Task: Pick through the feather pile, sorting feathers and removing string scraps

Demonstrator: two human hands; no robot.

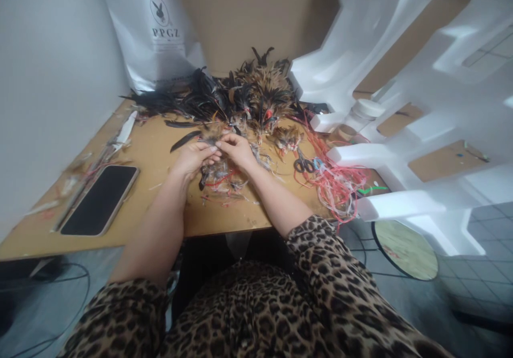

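Observation:
My left hand [194,157] and my right hand [236,152] meet over the middle of the table, thumbs and forefingers pinched close together. Between them is a small brownish feather [213,132], its fluffy end rising past the fingertips. Dark loose feathers [186,140] lie just left of the fingers. Under the hands is a scatter of feather scraps and red and white string bits [226,181]. Behind them spreads a large pile of black and brown feathers [240,91]. A small brown feather bunch [288,138] rests to the right.
A phone [101,200] lies on the table [160,208] at left. Black-handled scissors [303,165] and tangled pink string [339,184] are at right, beside white foam packing [385,157]. A silver bag [160,43] stands at the back. A round stool [406,251] is below right.

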